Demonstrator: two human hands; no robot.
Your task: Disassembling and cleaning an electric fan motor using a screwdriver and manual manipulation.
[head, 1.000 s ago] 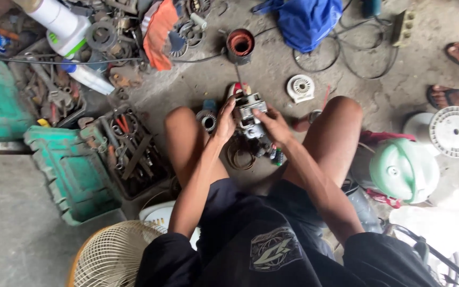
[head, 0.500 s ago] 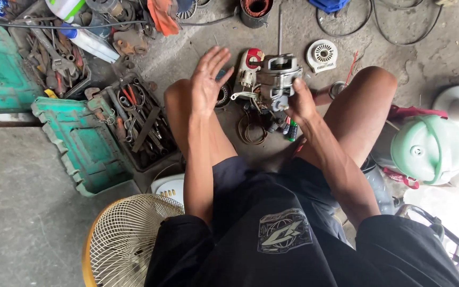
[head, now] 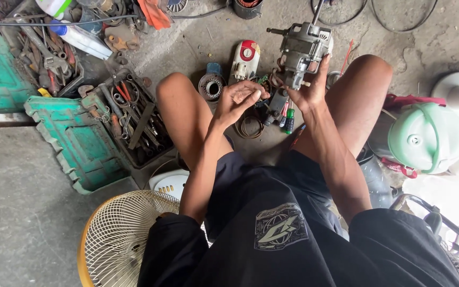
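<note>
A green toolbox (head: 73, 141) full of hand tools sits open on the concrete floor (head: 17, 212). The left hand (head: 240, 98) hovers half-curled, gripping nothing. The right hand (head: 309, 90) clasps a grey fan motor (head: 301, 50) upright, above the knees.

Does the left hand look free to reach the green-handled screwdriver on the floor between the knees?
Probably yes. The left hand appears to hold nothing and hovers beside the screwdriver, with nothing between them. The right hand holds the fan motor above.
</note>
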